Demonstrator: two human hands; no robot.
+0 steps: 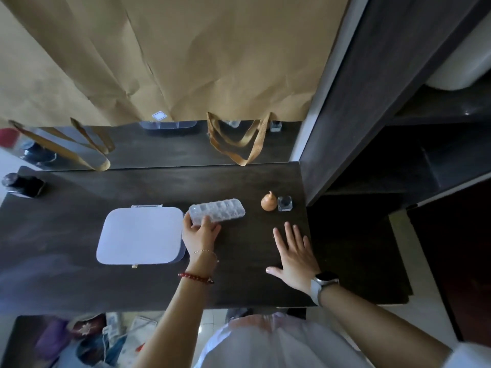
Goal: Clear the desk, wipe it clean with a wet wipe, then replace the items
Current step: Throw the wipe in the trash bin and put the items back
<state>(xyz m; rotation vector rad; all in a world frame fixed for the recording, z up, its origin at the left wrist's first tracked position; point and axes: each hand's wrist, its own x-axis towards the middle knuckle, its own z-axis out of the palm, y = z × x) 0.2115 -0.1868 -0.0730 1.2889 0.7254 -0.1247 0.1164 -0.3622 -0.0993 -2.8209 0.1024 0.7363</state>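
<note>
Gripping the near-left end of a clear compartmented organizer box [217, 210], the left hand [199, 233] curls its fingers over the lid's edge while the thumb sits on the side facing the white square case [140, 235]. That end-on hold looks suited to sliding or lifting the long box without tipping its small contents. The box lies across the middle of the dark wooden surface [79, 282], just right of the white case and touching the hand that holds it.

The right hand [293, 257] lies flat and spread, palm down, fingers apart and grasping nothing; it seems to brace the body or steady the reach. A pale watch [323, 280] sits on that wrist. Ahead of its fingertips, near but apart, stand a small amber teardrop bottle [269, 201] and a square glass bottle [284, 203], side by side close to the surface's right edge.

A dark bottle [22, 185] rests at the far-left corner. Brown paper bags [170, 57] hang or lean behind, handles drooping toward the surface.

With several items on the surface and no wipe in view, I cannot tell whether this is clearing or replacing.
</note>
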